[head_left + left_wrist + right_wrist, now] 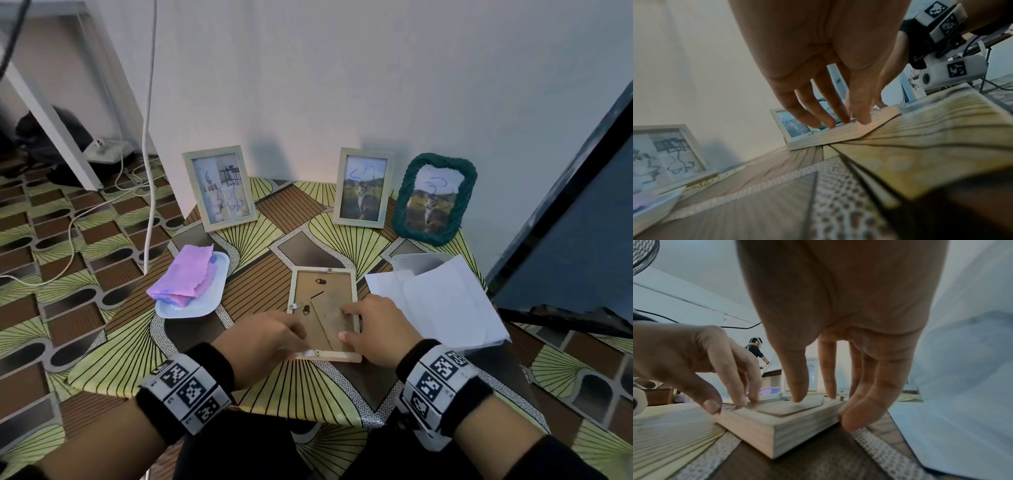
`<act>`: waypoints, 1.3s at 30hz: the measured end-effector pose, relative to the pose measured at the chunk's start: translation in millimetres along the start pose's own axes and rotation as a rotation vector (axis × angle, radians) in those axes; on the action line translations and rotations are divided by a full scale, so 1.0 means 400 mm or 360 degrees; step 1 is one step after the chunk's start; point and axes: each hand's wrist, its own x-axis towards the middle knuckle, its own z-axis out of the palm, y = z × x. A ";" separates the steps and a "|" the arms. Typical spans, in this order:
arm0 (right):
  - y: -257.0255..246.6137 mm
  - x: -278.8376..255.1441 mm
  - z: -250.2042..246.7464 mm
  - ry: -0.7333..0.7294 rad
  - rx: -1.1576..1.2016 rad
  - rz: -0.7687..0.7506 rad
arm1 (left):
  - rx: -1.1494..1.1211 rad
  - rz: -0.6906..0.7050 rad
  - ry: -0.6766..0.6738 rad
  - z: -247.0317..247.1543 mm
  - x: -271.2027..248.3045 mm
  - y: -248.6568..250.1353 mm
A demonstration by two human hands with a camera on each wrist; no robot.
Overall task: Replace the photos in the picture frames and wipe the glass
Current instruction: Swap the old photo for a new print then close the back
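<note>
The face-down frame (323,310) lies flat on the worktop (274,380), just right of the white tray (205,301). Your left hand (263,346) rests spread fingertips on its near-left edge. Your right hand (373,329) presses its backing, fingers extended.

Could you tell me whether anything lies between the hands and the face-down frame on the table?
Nothing visible does. The left hand and the right hand already rest on the face-down frame, fingertips on its backing board and near edge. The white papers lie beside it, to the right, not across it.
</note>
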 end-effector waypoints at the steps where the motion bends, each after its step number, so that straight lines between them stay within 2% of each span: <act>1: 0.001 0.000 -0.003 0.0006 0.0022 -0.0006 | 0.0009 0.0010 0.0015 0.000 -0.004 0.000; 4: 0.000 0.014 -0.011 0.0147 0.0062 -0.0015 | 0.0022 0.0000 0.0078 0.001 -0.019 -0.003; 7: -0.001 0.051 -0.015 0.0266 0.0042 -0.0084 | 0.0062 0.0004 0.0035 0.003 -0.034 -0.005; 11: 0.011 0.103 -0.001 0.0109 0.0005 -0.0106 | 0.0103 -0.0039 0.0016 0.005 -0.055 -0.001; 15: 0.027 0.113 0.022 -0.0029 -0.0024 -0.0009 | 0.0155 -0.0107 -0.0004 0.004 -0.076 -0.001; 19: 0.016 0.085 0.035 0.0049 -0.0126 0.0077 | 0.0261 -0.0201 0.0068 -0.002 -0.101 0.000; 24: -0.008 0.009 0.044 0.0116 -0.0238 0.0102 | 0.0220 -0.0495 -0.0024 0.000 -0.114 -0.022; 29: -0.011 -0.053 0.054 0.0118 -0.0187 0.0067 | -0.0034 -0.0551 0.0042 0.008 -0.093 -0.050; 33: -0.004 -0.087 0.060 0.0140 -0.0172 0.0045 | -0.0015 -0.0598 0.0056 0.012 -0.061 -0.069; 39: 0.010 -0.103 0.053 0.0253 -0.0015 0.0023 | 0.0027 -0.0660 -0.0080 0.002 -0.010 -0.099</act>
